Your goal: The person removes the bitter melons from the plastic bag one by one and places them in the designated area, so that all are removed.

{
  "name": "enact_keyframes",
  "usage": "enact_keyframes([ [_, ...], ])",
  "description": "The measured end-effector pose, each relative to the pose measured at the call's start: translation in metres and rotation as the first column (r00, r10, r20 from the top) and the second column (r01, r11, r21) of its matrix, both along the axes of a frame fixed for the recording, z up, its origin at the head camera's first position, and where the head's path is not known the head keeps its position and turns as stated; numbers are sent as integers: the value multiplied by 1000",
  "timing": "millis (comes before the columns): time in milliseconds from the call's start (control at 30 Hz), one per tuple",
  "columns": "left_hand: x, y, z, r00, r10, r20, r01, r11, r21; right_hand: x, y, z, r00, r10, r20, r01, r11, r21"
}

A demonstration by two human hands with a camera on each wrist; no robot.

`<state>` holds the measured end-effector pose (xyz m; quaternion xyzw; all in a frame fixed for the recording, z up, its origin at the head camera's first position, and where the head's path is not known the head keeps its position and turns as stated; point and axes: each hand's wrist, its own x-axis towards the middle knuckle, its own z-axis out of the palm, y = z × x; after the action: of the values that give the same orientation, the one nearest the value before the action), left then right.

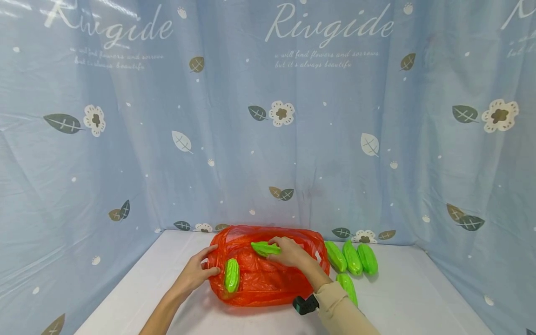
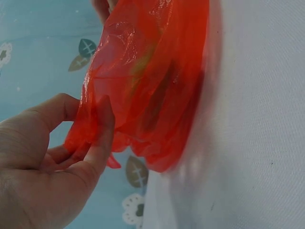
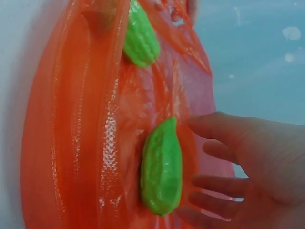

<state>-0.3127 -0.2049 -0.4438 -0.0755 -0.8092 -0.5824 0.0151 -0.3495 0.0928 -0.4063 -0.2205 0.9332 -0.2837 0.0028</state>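
Note:
A red plastic bag point(image 1: 268, 298) lies on its side on the white table, its mouth spread toward me. Inside it are two green bitter melons: one point(image 1: 231, 275) at the left, another point(image 1: 264, 249) toward the middle. At the bag's left end, my left hand point(image 1: 194, 273) grips the plastic between thumb and fingers; the left wrist view shows the thumb over the red film point(image 2: 152, 105). My right hand point(image 1: 290, 253) reaches into the bag beside the middle melon. In the right wrist view its extended fingers point(image 3: 219, 183) lie close to that melon point(image 3: 162, 169), not wrapped round it.
To the right of the bag, several more bitter melons point(image 1: 352, 258) lie on the white table point(image 1: 402, 288), one of them point(image 1: 347, 284) nearer and partly behind the right sleeve point(image 1: 341, 307). A patterned blue curtain point(image 1: 234, 163) surrounds the table at the back and sides.

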Motion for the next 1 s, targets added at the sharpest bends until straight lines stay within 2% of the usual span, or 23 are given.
enact_keyframes([
  [267,0,-2,0,1000,-12,-5,12,1000,-19,-6,-1,-9,1000,-12,-27,12,1000,28],
  [500,-1,-1,-1,1000,-17,-11,17,1000,2,-11,-1,-14,999,-20,-38,21,999,26],
  [1000,-1,-1,-1,1000,6,-7,-6,1000,-4,-17,-1,-19,1000,-12,8,12,999,44],
])
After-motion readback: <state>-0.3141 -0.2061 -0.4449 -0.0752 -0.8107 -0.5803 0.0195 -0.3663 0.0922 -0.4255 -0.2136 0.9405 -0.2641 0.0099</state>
